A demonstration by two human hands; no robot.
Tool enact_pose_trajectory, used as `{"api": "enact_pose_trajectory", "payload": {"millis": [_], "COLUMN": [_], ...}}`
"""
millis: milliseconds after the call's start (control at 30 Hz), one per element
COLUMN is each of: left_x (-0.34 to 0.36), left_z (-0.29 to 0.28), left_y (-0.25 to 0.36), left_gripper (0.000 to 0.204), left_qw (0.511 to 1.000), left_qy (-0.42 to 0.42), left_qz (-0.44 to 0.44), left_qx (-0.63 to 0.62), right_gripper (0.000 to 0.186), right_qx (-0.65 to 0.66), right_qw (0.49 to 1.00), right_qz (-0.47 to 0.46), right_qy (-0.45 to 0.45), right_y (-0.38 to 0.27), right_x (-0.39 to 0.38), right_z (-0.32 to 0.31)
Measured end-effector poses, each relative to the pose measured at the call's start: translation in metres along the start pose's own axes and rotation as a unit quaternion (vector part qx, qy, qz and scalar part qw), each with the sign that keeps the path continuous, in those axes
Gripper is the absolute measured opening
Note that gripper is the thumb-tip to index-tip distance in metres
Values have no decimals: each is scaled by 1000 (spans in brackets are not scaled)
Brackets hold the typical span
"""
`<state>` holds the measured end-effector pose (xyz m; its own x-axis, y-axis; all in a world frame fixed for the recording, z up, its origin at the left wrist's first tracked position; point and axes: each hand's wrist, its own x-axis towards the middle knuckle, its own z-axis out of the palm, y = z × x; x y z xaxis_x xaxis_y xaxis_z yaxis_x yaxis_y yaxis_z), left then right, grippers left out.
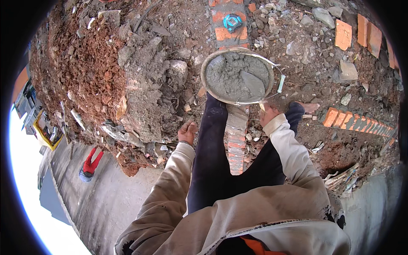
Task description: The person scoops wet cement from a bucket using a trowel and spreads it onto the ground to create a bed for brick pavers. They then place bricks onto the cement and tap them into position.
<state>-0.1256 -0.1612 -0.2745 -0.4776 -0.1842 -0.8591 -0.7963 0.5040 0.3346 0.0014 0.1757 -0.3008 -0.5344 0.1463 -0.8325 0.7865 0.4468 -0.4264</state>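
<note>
Bucket is in front of the person, over the line of the brick course and between the two hands' reach; what its base rests on can't be told. It is well filled with wet grey mortar, surface lumpy. Trowel lies in it, blade flat on the mortar at the right side. Wire bail with pale green grip is folded down outside the right rim.

Right hand at the near right rim, fingers closed around the trowel's handle (mostly hidden by the hand). Left hand near the left knee, clear of the bucket, fingers curled in; can't tell if they pinch anything.

Beyond the bucket, a teal tape measure sits on the bricks. Thin string runs off right, near a low brick row. Dark-trousered legs straddle the near bricks; left knee just touches or overlaps the bucket's edge (can't tell which). Bare foot right. Loose bricks upper right, reddish soil mound left, rubble all round. Far left: yellow container, contents too small to tell, and another person in red.
</note>
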Motion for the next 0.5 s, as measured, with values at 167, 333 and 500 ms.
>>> {"api": "enact_pose_trajectory", "payload": {"millis": [167, 333, 500], "left_x": [7, -8, -17], "left_z": [26, 37, 53], "left_y": [4, 17, 41], "left_gripper": [34, 36, 35], "left_qw": [1000, 999, 993], "left_qy": [-27, -24, -5], "left_qz": [10, 13, 29], "left_qx": [9, 42, 112], "right_gripper": [44, 44, 43], "right_qx": [234, 258, 317], "right_qw": [967, 954, 918], "right_qz": [-88, -152, -236], "right_qy": [56, -9, -19], "right_y": [19, 57, 94], "right_x": [58, 26, -11], "right_z": [59, 38, -7]}}
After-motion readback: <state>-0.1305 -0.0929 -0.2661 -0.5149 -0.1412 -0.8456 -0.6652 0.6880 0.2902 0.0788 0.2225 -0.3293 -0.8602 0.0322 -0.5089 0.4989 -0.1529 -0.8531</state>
